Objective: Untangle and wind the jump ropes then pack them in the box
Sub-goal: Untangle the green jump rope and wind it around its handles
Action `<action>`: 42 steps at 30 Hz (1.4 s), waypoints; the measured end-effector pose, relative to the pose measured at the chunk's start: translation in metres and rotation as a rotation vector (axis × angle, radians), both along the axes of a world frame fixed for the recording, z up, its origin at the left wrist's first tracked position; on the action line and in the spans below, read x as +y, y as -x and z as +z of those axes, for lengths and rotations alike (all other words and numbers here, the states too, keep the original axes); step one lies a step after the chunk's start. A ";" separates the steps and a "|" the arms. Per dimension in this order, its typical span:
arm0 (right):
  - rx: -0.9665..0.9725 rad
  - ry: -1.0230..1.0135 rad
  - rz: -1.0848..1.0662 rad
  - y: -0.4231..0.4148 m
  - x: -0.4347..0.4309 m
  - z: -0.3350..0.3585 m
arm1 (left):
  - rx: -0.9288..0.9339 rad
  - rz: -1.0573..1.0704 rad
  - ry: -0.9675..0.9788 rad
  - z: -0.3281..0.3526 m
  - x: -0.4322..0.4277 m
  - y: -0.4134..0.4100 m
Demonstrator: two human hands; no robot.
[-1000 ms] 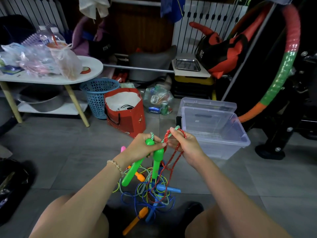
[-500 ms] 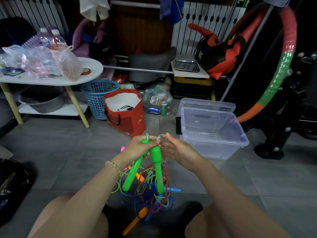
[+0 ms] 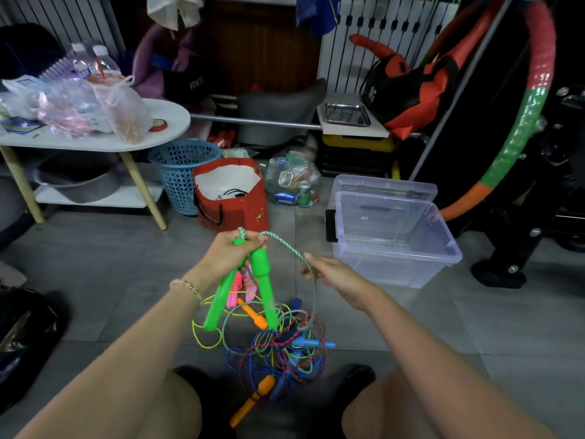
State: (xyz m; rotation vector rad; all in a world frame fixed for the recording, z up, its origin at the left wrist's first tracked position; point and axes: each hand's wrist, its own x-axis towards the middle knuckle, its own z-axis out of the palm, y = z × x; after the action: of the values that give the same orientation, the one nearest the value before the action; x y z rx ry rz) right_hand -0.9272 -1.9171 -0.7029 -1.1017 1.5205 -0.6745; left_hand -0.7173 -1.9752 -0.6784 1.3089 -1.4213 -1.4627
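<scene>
Pair held: two bright green plastic handles, tops gathered together, bodies hanging and splayed apart; we judge them paired so that one rope can be wound as a unit.
Grip, near side: left hand is closed round both handle tops, raised above the heap so the line hangs free.
Line: green-and-white braided cord arches from the handle tops across to the other hand, then drops into the heap.
Grip, far side: right hand has its fingers curled on the braided cord, pinching it out to the side; we read this as drawing slack clear.
Heap: tangled pile of blue, red and yellow ropes on the grey floor tiles, with orange, blue and pink handles among them.
Destination: clear plastic storage box, open, near the right hand; we see no rope in it.
Stage: untangling, by our judgement; winding not yet begun.
</scene>
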 end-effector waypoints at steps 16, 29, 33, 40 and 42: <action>0.029 -0.393 -0.213 0.016 -0.044 -0.164 | -0.446 -0.288 -0.218 -0.160 -0.025 0.014; -0.226 -0.543 -0.363 -0.005 -0.097 -0.299 | -0.452 -0.165 -0.346 -0.286 -0.084 0.022; -0.289 -0.560 -0.358 -0.013 -0.105 -0.317 | -0.452 -0.164 -0.361 -0.308 -0.091 0.029; -0.155 -0.591 -0.282 -0.035 -0.122 -0.331 | -0.504 -0.076 -0.345 -0.337 -0.092 0.026; -0.276 -0.667 -0.354 -0.044 -0.129 -0.329 | -0.564 -0.035 -0.317 -0.341 -0.093 0.022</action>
State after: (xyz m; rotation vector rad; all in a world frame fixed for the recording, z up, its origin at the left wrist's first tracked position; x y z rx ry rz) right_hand -0.8835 -2.0458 -1.0321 -0.2295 1.5418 -0.4688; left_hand -0.7397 -2.0682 -1.0196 2.0227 -1.5997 -1.4458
